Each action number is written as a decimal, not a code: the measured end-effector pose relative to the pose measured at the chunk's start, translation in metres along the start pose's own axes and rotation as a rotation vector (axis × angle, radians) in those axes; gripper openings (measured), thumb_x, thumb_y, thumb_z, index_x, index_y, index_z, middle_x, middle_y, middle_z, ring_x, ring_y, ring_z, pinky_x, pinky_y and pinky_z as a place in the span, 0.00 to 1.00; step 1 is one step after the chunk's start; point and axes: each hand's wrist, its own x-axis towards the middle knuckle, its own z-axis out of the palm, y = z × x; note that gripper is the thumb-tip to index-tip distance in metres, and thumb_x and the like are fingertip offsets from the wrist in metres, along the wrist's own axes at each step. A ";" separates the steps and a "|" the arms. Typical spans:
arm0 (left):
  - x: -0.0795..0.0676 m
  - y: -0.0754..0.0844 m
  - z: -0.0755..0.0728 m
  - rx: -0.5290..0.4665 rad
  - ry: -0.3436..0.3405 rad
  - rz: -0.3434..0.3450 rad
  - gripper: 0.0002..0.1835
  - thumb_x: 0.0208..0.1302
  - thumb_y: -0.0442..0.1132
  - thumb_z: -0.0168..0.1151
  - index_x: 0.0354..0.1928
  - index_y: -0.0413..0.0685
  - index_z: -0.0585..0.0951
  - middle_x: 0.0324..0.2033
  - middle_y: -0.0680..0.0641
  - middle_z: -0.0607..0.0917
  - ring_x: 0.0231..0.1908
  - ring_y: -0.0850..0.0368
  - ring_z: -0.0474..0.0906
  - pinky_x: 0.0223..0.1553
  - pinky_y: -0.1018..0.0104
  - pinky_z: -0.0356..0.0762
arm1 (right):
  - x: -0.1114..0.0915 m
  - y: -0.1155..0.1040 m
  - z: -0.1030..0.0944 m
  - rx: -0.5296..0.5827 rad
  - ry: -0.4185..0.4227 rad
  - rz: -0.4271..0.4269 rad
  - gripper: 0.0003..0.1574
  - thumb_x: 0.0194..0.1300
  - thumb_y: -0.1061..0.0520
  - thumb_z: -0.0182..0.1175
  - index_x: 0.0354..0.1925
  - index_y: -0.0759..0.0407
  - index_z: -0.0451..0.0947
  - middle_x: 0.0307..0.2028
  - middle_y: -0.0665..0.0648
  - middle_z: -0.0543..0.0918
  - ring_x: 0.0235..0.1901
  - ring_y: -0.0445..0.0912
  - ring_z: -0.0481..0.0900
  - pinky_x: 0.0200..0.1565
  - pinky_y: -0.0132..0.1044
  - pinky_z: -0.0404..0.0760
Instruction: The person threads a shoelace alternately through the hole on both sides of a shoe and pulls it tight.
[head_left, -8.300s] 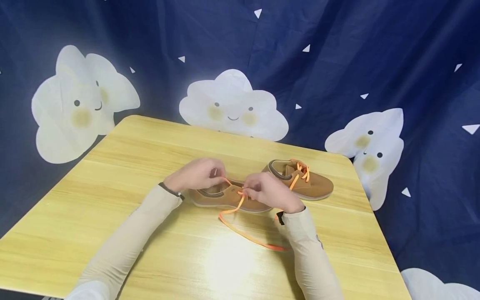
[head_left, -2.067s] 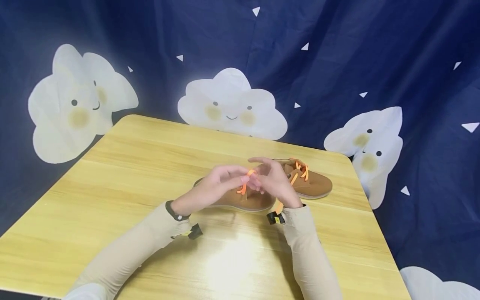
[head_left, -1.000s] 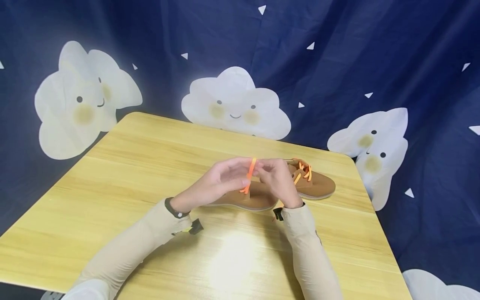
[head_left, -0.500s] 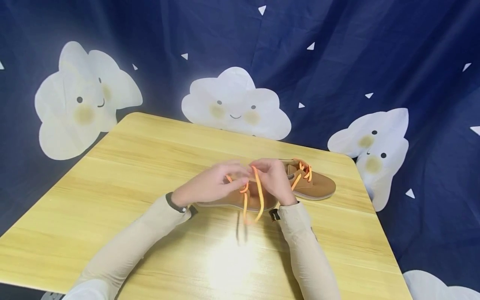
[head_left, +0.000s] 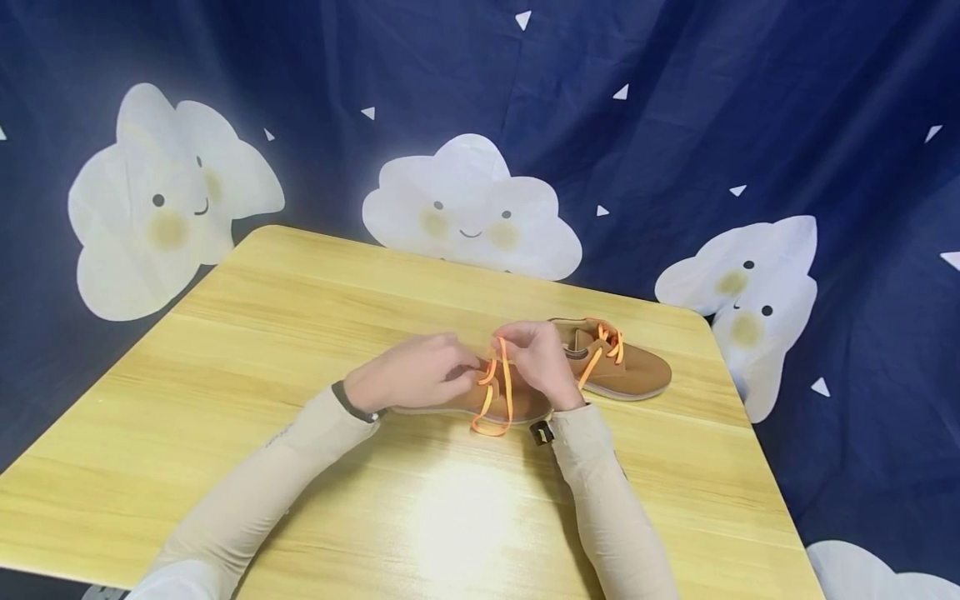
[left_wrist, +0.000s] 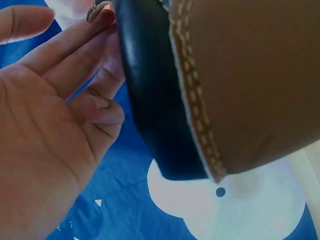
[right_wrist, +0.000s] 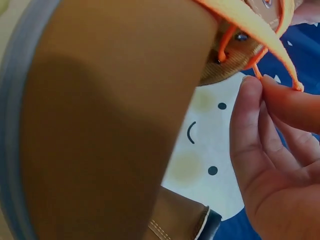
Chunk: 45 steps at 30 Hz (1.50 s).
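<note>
A brown shoe [head_left: 529,403] with orange laces lies on the table under both hands, its toe pointing right. My right hand [head_left: 540,358] pinches the orange shoelace [head_left: 507,387] between thumb and forefinger; a loop of it hangs over the shoe's near side. In the right wrist view, the lace [right_wrist: 255,25] runs from the eyelets to the fingertips. My left hand [head_left: 416,371] is at the shoe's opening. In the left wrist view, its fingers [left_wrist: 65,55] reach along the dark collar [left_wrist: 145,100], with the thumb held apart. What its fingertips touch is partly hidden.
A second brown shoe [head_left: 637,371] with orange laces stands just beyond my right hand, to the right. The wooden table [head_left: 300,292] ends at a dark blue curtain [head_left: 675,167] with white clouds.
Earlier a raised orange loop was between both hands. The left hand has since come away from it, down to the shoe's opening; the right keeps the lace, and a loop hangs down.
</note>
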 end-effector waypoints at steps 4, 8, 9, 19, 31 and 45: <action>-0.001 0.003 0.001 0.058 0.002 -0.003 0.13 0.73 0.42 0.54 0.28 0.60 0.78 0.20 0.60 0.71 0.27 0.59 0.67 0.35 0.66 0.68 | 0.001 0.002 0.004 -0.012 0.000 -0.016 0.08 0.68 0.66 0.66 0.43 0.69 0.88 0.38 0.66 0.91 0.40 0.57 0.91 0.49 0.51 0.88; -0.002 0.006 0.000 0.090 0.005 -0.010 0.14 0.73 0.42 0.53 0.26 0.59 0.76 0.18 0.60 0.69 0.25 0.59 0.66 0.34 0.66 0.67 | 0.002 0.003 0.009 0.002 0.012 -0.011 0.07 0.68 0.66 0.66 0.42 0.70 0.87 0.38 0.66 0.91 0.40 0.57 0.91 0.49 0.50 0.88; -0.003 0.007 0.000 0.093 0.004 -0.013 0.13 0.73 0.43 0.53 0.26 0.59 0.77 0.18 0.60 0.69 0.25 0.59 0.66 0.34 0.66 0.67 | 0.002 0.003 0.009 0.006 0.015 -0.006 0.07 0.67 0.66 0.66 0.42 0.69 0.88 0.37 0.66 0.91 0.40 0.56 0.91 0.49 0.50 0.87; -0.002 0.004 0.006 0.111 0.004 0.010 0.11 0.73 0.45 0.54 0.31 0.58 0.80 0.18 0.61 0.70 0.25 0.59 0.66 0.38 0.64 0.67 | 0.002 0.004 0.008 -0.026 -0.113 0.020 0.08 0.71 0.63 0.64 0.42 0.64 0.89 0.41 0.63 0.92 0.44 0.54 0.89 0.48 0.44 0.86; 0.006 0.005 0.029 -0.111 -0.046 -0.267 0.28 0.76 0.70 0.41 0.47 0.66 0.87 0.21 0.58 0.75 0.27 0.64 0.76 0.29 0.65 0.76 | -0.001 0.004 0.006 -0.004 -0.200 0.146 0.13 0.74 0.55 0.60 0.41 0.59 0.90 0.48 0.58 0.90 0.55 0.52 0.84 0.59 0.48 0.81; 0.007 0.012 0.020 -0.308 0.008 -0.400 0.27 0.75 0.68 0.47 0.39 0.63 0.90 0.18 0.57 0.70 0.17 0.62 0.61 0.21 0.67 0.59 | -0.001 0.010 -0.006 -0.027 -0.306 0.114 0.18 0.76 0.56 0.57 0.57 0.62 0.85 0.58 0.63 0.86 0.64 0.57 0.80 0.65 0.54 0.78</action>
